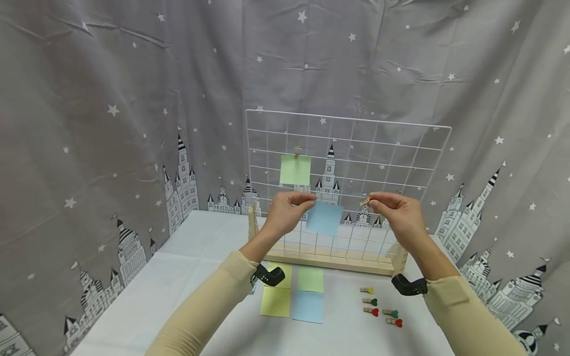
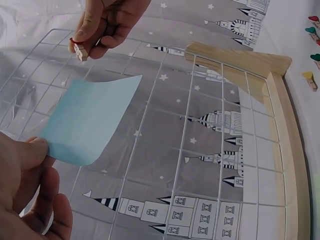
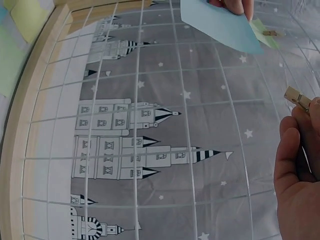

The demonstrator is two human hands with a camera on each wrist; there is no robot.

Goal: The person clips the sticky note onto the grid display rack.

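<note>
My left hand (image 1: pixel 287 211) pinches a light blue paper note (image 1: pixel 326 219) by its upper left corner, between thumb and fingers. The note is in front of the white wire grid (image 1: pixel 347 118), its far edge curling a little in the left wrist view. To the right, my right hand (image 1: pixel 401 217) pinches a small wooden clothespin (image 3: pixel 298 98) between thumb and fingertips; a bit of red (image 2: pixel 76 41) shows at its held end. Note and clothespin are apart. A green note (image 1: pixel 295 170) hangs on the grid's upper left, held by another clothespin (image 1: pixel 297 152).
The grid stands on a wooden base (image 1: pixel 329 260). Before it on the white table (image 1: pixel 178 282) lie yellow notes (image 1: pixel 274 302), a green note (image 1: pixel 310 280) and a blue note (image 1: pixel 308 307). Several clothespins with coloured hearts (image 1: pixel 371 311) lie at the right. A grey curtain (image 1: pixel 133 74) hangs behind.
</note>
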